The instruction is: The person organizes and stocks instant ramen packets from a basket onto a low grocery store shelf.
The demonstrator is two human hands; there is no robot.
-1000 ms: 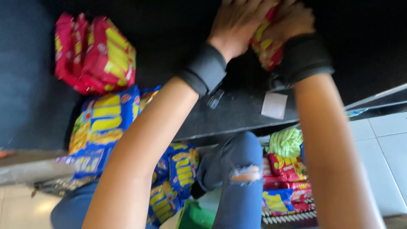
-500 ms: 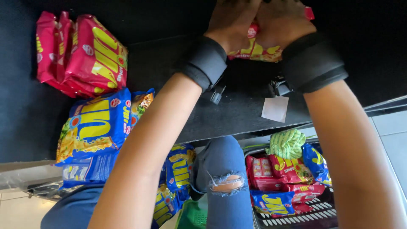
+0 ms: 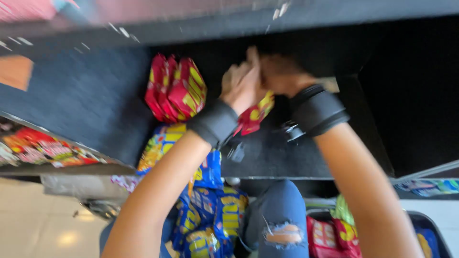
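The red and yellow snack packet (image 3: pixel 253 114) sits pinched between both hands over the dark shelf (image 3: pixel 91 100), just to the right of the upright bunch of red packets (image 3: pixel 176 93) already standing there. The left hand (image 3: pixel 244 83) is closed over the packet's upper left part, fingers curled round it; the right hand (image 3: pixel 282 74) presses in from the other side, and it looks closed on the packet too, though the blur keeps me from seeing its fingers clearly. Both wrists carry black bands, the left band (image 3: pixel 215 123) just below the packet and the right band (image 3: pixel 319 110) to the right of it. I would judge the packet to be light and soft, a crinkly foil bag with air inside, slick on its faces and easy to crush, so the safer hold would be along its crimped edges or lightly across its flat sides rather than squeezing the middle. Below the packet, beyond the shelf's front edge, a heap of blue and yellow packets (image 3: pixel 210 210) lies against the person's lap, beside a knee in torn blue jeans (image 3: pixel 282 224). Further right of that knee a basket (image 3: pixel 430 234) holds more red packets (image 3: pixel 330 236) and something green (image 3: pixel 343 210). Far to the left of the held packet, a lower ledge shows a row of mixed wrappers (image 3: pixel 43 148), too blurred to tell apart.
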